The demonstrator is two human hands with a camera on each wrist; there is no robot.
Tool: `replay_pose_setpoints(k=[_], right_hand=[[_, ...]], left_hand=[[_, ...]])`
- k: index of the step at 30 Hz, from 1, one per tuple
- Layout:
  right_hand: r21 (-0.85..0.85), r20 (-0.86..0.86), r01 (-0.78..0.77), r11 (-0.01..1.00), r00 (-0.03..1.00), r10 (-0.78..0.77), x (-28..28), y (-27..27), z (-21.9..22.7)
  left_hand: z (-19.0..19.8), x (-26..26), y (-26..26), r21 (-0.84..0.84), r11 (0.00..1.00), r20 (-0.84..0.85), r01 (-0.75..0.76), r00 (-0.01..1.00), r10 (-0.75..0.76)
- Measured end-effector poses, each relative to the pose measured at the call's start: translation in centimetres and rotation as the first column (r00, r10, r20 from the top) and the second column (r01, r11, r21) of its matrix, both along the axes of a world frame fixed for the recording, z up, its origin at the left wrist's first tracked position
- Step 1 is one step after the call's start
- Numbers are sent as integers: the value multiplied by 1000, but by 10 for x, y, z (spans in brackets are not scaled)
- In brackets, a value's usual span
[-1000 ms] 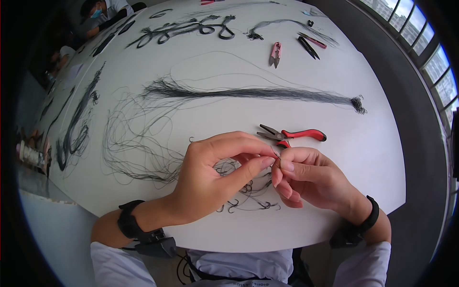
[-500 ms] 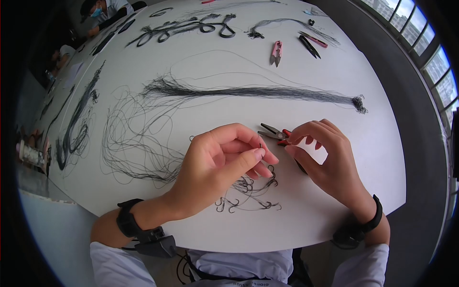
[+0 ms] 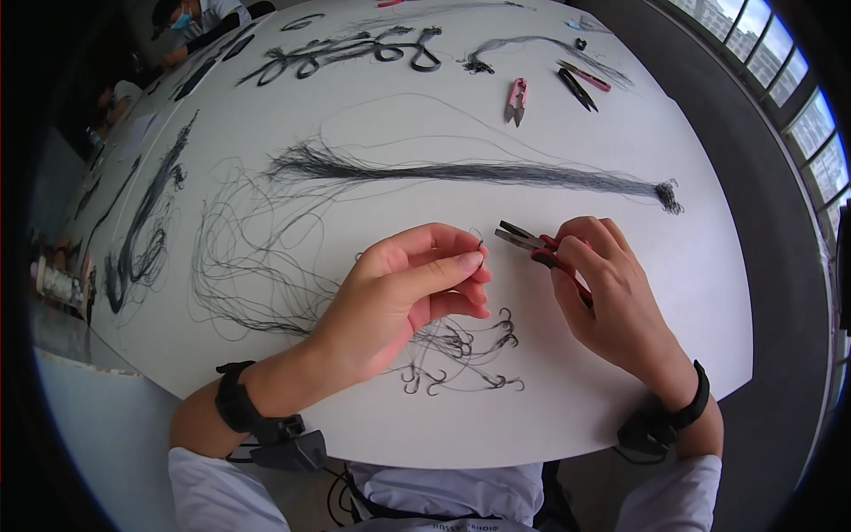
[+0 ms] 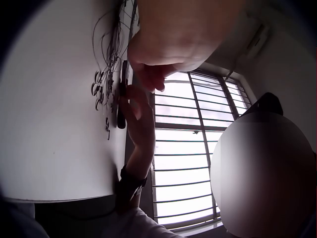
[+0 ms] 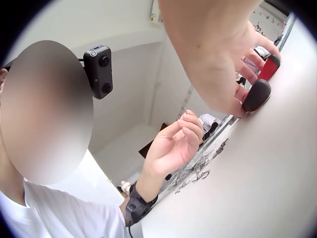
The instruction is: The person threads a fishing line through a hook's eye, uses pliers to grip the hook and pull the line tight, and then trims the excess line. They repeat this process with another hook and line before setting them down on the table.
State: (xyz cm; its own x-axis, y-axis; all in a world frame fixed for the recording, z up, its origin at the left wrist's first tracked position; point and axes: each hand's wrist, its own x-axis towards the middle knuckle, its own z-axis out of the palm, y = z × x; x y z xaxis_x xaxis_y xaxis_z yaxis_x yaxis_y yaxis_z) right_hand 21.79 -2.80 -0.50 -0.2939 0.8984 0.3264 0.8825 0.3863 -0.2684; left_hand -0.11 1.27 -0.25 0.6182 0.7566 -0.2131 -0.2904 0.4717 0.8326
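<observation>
My left hand [image 3: 399,288] pinches a small dark fish hook [image 3: 480,243] between thumb and index finger, raised over the table. A thin line shows at the fingertips. On the right, my right hand [image 3: 612,288] grips red-and-black pliers [image 3: 525,237], whose parted tips point toward the left hand. Its fingers wrap the handles [image 5: 270,68], seen in the right wrist view. Below the left hand lies a loose cluster of fish hooks [image 3: 456,341] with tangled dark line [image 3: 253,297] running left, partly hidden by that hand and forearm.
A long bundle of dark line [image 3: 496,175] crosses the white table [image 3: 567,426] beyond the hands. Pink snips [image 3: 517,100] and black snips [image 3: 578,90] lie farther back. More line bundles [image 3: 341,55] lie at the back and left. Another person [image 3: 208,22] sits at the far left.
The hands were together at the small hook, then moved apart. My right hand reached to the pliers lying on the table and took hold of them. The left hand kept its pinch.
</observation>
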Motion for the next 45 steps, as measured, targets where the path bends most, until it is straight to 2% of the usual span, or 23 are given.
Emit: replay_pose_setpoints(k=[1, 3, 4, 5, 7, 8, 14, 20, 30, 37, 40, 45], right_hand=[[2, 0, -2, 1000, 1000, 2, 1, 2, 1], [-141, -363, -94, 986, 931, 37, 5, 5, 7], [-184, -452, -134, 974, 891, 37, 1, 4, 16], [-183, -452, -137, 974, 891, 41, 2, 5, 16], [-117, -466, -262, 958, 866, 180, 4, 6, 15], [-116, -477, -257, 960, 862, 173, 4, 6, 15], [46, -334, -282, 958, 900, 281, 7, 10, 16], [126, -305, -304, 944, 894, 328, 5, 11, 15], [86, -241, -285, 955, 924, 297, 7, 8, 16], [161, -229, -282, 946, 922, 314, 3, 7, 18], [171, -208, -279, 945, 927, 312, 3, 5, 19], [209, -194, -258, 943, 935, 299, -4, 2, 15]], left_hand=[[0, 0, 1, 2, 1000, 0, -2, 1000, 2], [-1, 0, 2, -68, 998, 20, -7, 1000, 9], [-1, -1, 3, -66, 998, 21, -10, 1000, 12], [-1, -1, 4, -82, 996, 37, 23, 999, -21], [-1, -2, 5, -98, 994, 55, 55, 997, -49], [-1, -2, 5, -101, 993, 64, 58, 997, -52], [0, -1, 5, -105, 991, 78, 77, 995, -69], [0, -2, 5, -103, 990, 67, 99, 993, -92], [-3, -2, 4, -101, 990, 86, 102, 992, -94], [3, 0, 3, -109, 989, 21, 101, 995, -100], [-1, -1, 2, -68, 992, 65, 109, 992, -105], [-4, 1, -3, 87, 996, 48, -2, 999, -2]])
